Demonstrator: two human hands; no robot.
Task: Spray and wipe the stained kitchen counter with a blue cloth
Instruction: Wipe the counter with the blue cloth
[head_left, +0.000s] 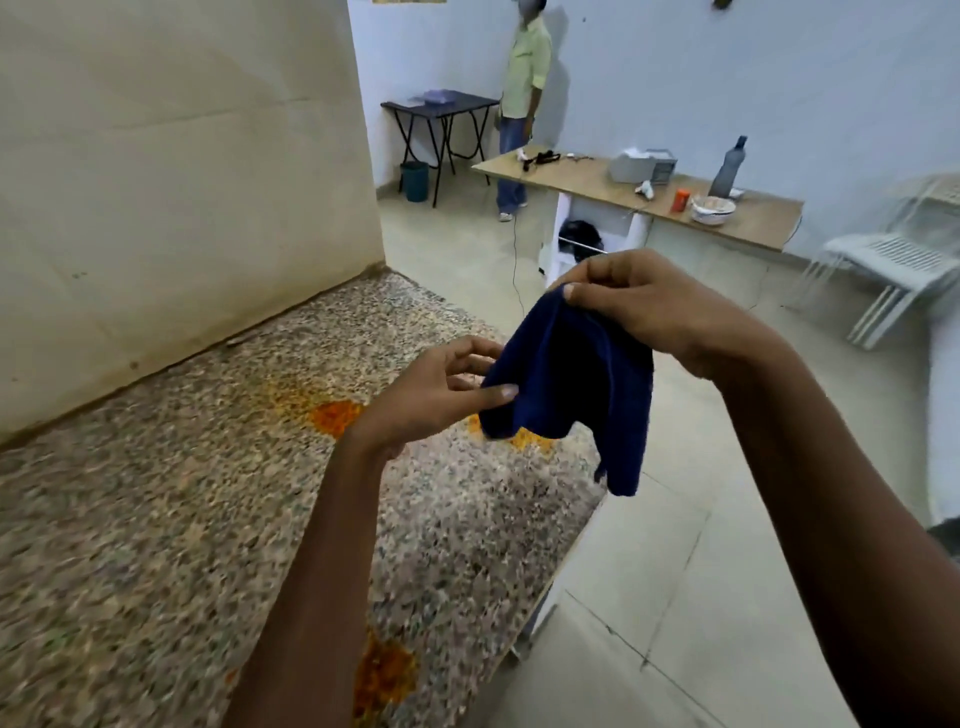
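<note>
Across the room we see a person in a pale green shirt and jeans (525, 78) standing by the far wall, beside a small dark folding table (439, 106) with papers on its top. A teal bin (414, 181) sits on the floor under that table. Nearer to us runs a long wooden-topped table (753, 218), and on it we make out a grey bottle (728, 169), an orange cup (680, 200) just beside a white bowl (712, 209), a white box-like appliance (641, 165) and some dark cables (543, 156). White plastic chairs (898, 254), stacked, stand at the right wall.
</note>
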